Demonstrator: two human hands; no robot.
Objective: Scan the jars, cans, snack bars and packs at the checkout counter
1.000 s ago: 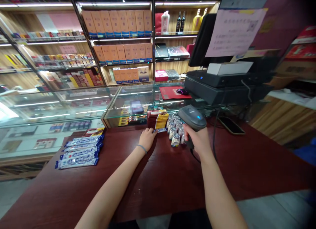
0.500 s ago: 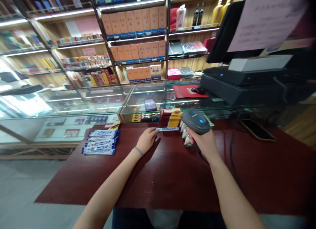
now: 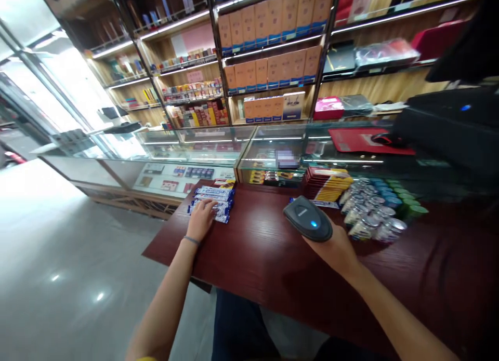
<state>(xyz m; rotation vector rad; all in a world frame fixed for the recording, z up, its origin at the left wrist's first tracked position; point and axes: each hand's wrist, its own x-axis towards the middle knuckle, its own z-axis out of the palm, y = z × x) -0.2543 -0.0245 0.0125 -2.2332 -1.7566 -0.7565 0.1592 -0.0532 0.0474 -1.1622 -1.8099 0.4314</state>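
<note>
My right hand (image 3: 336, 246) grips a dark handheld barcode scanner (image 3: 307, 225) with a blue light, held over the dark red wooden counter (image 3: 273, 257). My left hand (image 3: 200, 221) rests on a pile of blue-and-white snack bars (image 3: 212, 200) at the counter's left end, fingers curled onto the nearest bar. One more blue bar (image 3: 314, 203) lies by a stack of red-and-yellow packets (image 3: 326, 183). Several small silver-capped jars (image 3: 370, 218) stand to the right of the scanner.
A glass display case (image 3: 241, 158) runs behind the counter, with shelves of boxed goods (image 3: 273, 65) beyond. A red mouse mat with a mouse (image 3: 384, 139) and a black till unit (image 3: 448, 132) are at the right. Grey floor (image 3: 58, 257) lies to the left.
My left hand left the single blue bar by the packet stack and moved left onto the pile of bars. My view swung left. The scanner stays in my right hand.
</note>
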